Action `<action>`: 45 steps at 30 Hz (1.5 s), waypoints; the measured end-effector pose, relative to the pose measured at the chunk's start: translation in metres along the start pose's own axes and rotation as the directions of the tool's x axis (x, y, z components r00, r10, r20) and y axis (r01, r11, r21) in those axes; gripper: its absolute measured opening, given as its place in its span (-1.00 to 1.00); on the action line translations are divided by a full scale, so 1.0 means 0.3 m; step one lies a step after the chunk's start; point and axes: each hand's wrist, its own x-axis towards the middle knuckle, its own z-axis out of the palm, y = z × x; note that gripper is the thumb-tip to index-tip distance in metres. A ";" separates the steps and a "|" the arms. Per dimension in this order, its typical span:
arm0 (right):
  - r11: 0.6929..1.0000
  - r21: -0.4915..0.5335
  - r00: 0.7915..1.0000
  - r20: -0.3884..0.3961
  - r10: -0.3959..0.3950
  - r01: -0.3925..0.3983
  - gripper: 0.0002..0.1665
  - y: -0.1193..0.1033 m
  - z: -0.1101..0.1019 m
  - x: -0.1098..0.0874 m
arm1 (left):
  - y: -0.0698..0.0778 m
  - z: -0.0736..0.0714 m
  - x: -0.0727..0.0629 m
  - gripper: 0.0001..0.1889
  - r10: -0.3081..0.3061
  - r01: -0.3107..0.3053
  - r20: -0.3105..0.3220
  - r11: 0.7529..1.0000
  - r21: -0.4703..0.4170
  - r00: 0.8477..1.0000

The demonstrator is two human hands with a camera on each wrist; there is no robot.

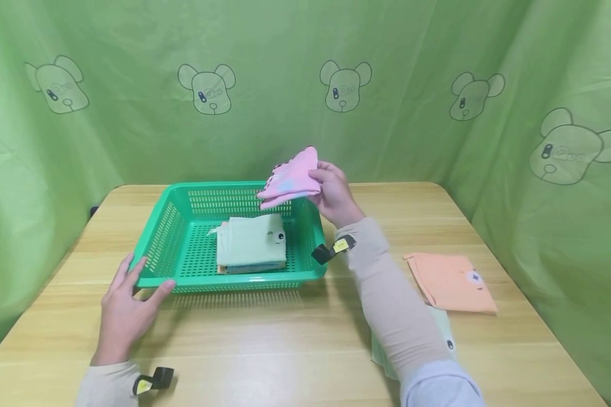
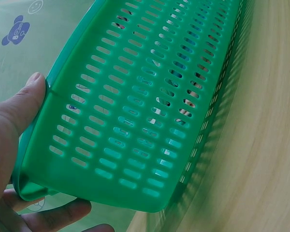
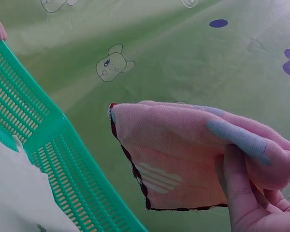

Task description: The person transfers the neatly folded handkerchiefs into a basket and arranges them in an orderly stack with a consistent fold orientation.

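the right hand (image 1: 337,195) pinches a folded pink cloth (image 1: 294,174), thumb on the upper face and fingers curled beneath. the cloth is held in the air over the far right part of a green plastic basket (image 1: 234,281), apart from it in the right wrist view. it shows pale blue patches, a whitish striped mark and a dark scalloped edging, and one flap hangs down below the fingers.

the left hand (image 1: 127,316) rests at the basket's near left corner with its fingers spread and fairly straight – the thumb on the near rim, the other fingers along the left side. the left wrist view shows the thumb touching the rim and rows of slots in the basket wall.

inside the basket, right of its middle, lies a stack of folded cloths (image 1: 249,243). the top one is pale green with a small eye, and orange and blue edges show under it.

to the right of the basket, on the wooden worktop (image 1: 265,350), lies a folded orange cloth (image 1: 450,282) with a white muzzle patch. just nearer the person is a pale green cloth (image 1: 442,330), partly hidden by the right sleeve (image 1: 382,288). a small black device (image 1: 325,253) with a yellow label sits at the right wrist; another is at the left. behind everything hangs a green curtain (image 1: 285,34) printed with outlined bear heads (image 1: 346,90).
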 end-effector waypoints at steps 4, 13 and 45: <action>1.000 0.006 1.000 0.000 0.011 -0.011 -0.59 0.019 0.018 0.007 | -0.002 -0.003 0.000 -0.11 -0.002 0.002 0.002 1.000 0.002 1.000; 0.998 0.023 0.998 -0.005 0.057 -0.057 -0.54 0.066 0.066 0.021 | 0.000 -0.007 0.002 -0.11 0.007 -0.007 -0.003 1.000 0.003 1.000; 0.993 -0.032 0.993 -0.003 0.115 -0.115 -0.55 0.181 0.113 0.033 | 0.005 -0.005 -0.001 -0.11 -0.004 0.004 0.008 1.000 0.006 1.000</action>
